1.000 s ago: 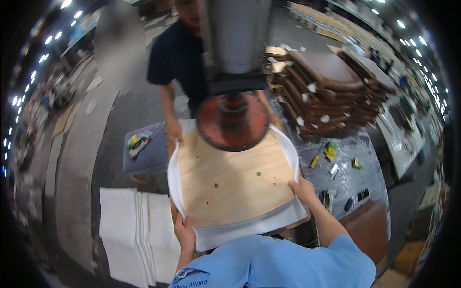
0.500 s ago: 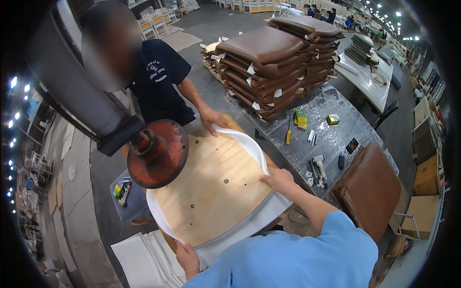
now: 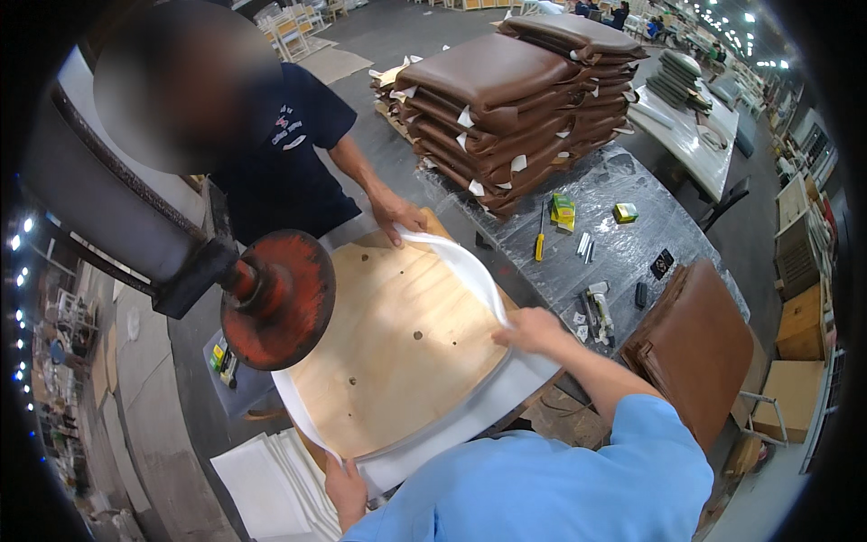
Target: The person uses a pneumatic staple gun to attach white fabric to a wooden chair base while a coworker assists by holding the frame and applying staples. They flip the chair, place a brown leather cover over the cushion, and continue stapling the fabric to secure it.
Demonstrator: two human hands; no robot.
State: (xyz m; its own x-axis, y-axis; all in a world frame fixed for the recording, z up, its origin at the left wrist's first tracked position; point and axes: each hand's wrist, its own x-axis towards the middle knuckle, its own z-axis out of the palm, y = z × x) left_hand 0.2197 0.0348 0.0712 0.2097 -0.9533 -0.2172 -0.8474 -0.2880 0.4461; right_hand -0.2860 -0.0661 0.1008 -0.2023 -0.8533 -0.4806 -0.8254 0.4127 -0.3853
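A plywood seat board [image 3: 397,352] with several holes lies in front of me, a white padding sheet [image 3: 461,271] folded up around its edges. My right hand [image 3: 533,332] is closed on the sheet's edge at the board's right corner. At the near left corner, my left hand [image 3: 347,490] pinches the sheet's edge. Across from me, a co-worker's hand [image 3: 397,215] presses the sheet at the far corner. A red, worn round press plate [image 3: 280,303] hangs over the board's left part and hides it there.
Stacked brown upholstered seats [image 3: 506,90] stand on the wrapped table [image 3: 614,208] at the far right. That table also holds a yellow screwdriver [image 3: 539,244], small boxes and a staple gun [image 3: 599,303]. Brown covers [image 3: 695,352] lie to the right, folded white sheets [image 3: 271,488] at near left.
The view has shifted, and the press plate now appears lower and farther left. The co-worker leans closer over the board. Both my hands keep their hold on the padding sheet.
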